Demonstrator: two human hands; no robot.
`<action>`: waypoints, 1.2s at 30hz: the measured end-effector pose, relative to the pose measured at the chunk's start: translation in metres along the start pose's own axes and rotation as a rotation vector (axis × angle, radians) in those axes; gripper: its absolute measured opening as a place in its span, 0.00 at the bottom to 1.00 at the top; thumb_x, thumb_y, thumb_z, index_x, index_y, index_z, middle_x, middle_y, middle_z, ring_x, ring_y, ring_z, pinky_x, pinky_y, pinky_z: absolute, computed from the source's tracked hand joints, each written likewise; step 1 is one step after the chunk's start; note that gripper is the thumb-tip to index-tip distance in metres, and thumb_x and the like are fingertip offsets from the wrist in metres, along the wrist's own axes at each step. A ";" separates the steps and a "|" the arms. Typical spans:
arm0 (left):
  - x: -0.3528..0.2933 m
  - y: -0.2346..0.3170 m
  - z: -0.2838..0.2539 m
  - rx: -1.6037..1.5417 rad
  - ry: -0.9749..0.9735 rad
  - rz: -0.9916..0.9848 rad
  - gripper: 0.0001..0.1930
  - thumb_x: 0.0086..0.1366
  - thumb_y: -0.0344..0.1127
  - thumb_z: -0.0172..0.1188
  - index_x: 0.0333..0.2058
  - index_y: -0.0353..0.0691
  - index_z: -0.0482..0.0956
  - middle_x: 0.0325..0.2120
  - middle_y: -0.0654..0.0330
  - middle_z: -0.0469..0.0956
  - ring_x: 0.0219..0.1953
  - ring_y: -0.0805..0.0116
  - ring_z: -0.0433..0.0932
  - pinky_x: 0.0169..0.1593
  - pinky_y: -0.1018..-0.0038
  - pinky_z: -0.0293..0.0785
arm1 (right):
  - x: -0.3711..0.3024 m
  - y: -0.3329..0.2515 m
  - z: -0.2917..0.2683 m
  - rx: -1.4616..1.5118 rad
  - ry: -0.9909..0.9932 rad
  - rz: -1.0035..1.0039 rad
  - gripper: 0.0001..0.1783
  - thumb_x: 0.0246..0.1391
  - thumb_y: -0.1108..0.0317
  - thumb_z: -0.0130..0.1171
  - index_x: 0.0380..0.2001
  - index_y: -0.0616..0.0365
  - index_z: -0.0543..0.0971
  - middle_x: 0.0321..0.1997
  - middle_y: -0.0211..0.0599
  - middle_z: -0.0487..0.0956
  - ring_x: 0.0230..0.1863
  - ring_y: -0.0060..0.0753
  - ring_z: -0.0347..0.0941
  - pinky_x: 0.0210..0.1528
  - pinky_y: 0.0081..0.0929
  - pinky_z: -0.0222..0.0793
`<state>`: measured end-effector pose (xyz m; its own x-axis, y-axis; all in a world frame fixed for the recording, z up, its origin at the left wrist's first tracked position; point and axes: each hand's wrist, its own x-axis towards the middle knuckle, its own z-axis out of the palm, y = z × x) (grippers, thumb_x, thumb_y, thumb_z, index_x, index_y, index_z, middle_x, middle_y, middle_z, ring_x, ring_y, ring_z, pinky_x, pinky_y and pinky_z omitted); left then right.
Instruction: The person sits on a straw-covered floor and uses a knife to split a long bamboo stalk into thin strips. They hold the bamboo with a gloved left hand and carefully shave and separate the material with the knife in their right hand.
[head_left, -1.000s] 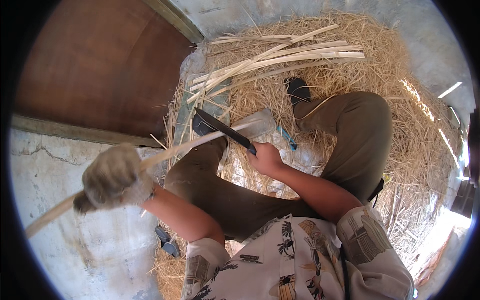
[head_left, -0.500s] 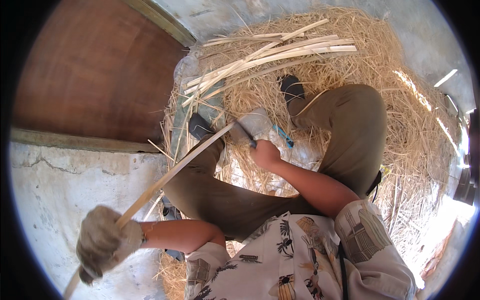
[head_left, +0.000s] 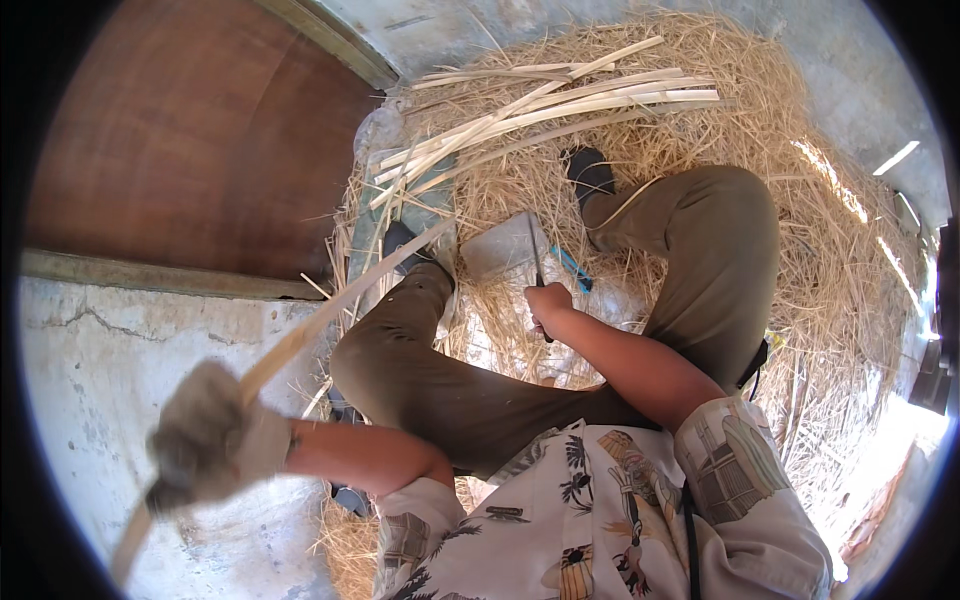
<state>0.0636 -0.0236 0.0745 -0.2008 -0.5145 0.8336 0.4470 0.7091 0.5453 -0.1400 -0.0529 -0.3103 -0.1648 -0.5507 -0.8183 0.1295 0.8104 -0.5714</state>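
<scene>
My left hand, in a grey work glove and smeared by motion, is closed around a long pale bamboo strip. The strip slants up and right from the lower left, its far end above my left shoe. My bare right hand grips the dark handle of a knife; its blade points away from me and shows nearly edge-on. Blade and strip are apart. Just left of the blade lies a flat grey slab. A blue-handled tool, its kind unclear, rests right of the blade.
Beyond my feet, several split bamboo strips lie across a heap of straw-like shavings. My bent legs frame the work spot. A brown door panel and a cracked plaster wall stand to the left.
The knife has come away from the strip, moving right and turning from slanting left to pointing ahead. The strip's far end has shifted slightly left and up.
</scene>
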 end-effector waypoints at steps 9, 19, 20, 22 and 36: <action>-0.001 -0.133 0.017 -0.191 0.521 -0.341 0.26 0.67 0.57 0.56 0.22 0.39 0.77 0.06 0.69 0.52 0.10 0.74 0.50 0.18 0.76 0.48 | 0.001 -0.005 -0.002 -0.195 0.035 -0.268 0.21 0.52 0.57 0.57 0.30 0.70 0.79 0.23 0.50 0.80 0.28 0.47 0.81 0.33 0.41 0.76; 0.003 -0.140 0.033 0.033 0.774 -0.397 0.30 0.70 0.59 0.50 0.21 0.35 0.74 0.08 0.68 0.52 0.10 0.75 0.50 0.17 0.77 0.50 | -0.071 -0.029 0.016 0.213 -0.082 -0.832 0.20 0.56 0.60 0.57 0.21 0.68 0.72 0.15 0.46 0.71 0.17 0.39 0.68 0.25 0.39 0.63; 0.003 -0.141 0.033 0.067 0.811 -0.398 0.31 0.70 0.59 0.49 0.21 0.36 0.74 0.08 0.68 0.52 0.10 0.76 0.50 0.17 0.77 0.50 | -0.082 -0.028 0.014 0.190 -0.115 -0.814 0.19 0.55 0.60 0.57 0.21 0.68 0.72 0.15 0.45 0.71 0.17 0.38 0.68 0.24 0.39 0.63; 0.003 -0.138 0.032 0.098 0.879 -0.406 0.31 0.70 0.60 0.49 0.20 0.37 0.72 0.08 0.68 0.52 0.10 0.76 0.50 0.17 0.78 0.50 | -0.105 -0.039 0.006 0.141 -0.285 -0.544 0.17 0.55 0.61 0.58 0.22 0.67 0.73 0.15 0.42 0.69 0.16 0.36 0.67 0.21 0.39 0.63; 0.006 -0.124 0.018 0.024 0.736 -0.407 0.26 0.64 0.58 0.59 0.20 0.40 0.70 0.12 0.67 0.58 0.13 0.76 0.49 0.18 0.79 0.51 | -0.094 -0.037 0.005 0.283 -0.309 -0.717 0.17 0.62 0.63 0.57 0.19 0.57 0.71 0.13 0.25 0.65 0.12 0.20 0.62 0.15 0.25 0.59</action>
<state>-0.0088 -0.1064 0.0137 0.2812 -0.9095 0.3061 0.4421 0.4059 0.7999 -0.1243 -0.0320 -0.2124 -0.0303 -0.9780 -0.2062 0.3430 0.1836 -0.9212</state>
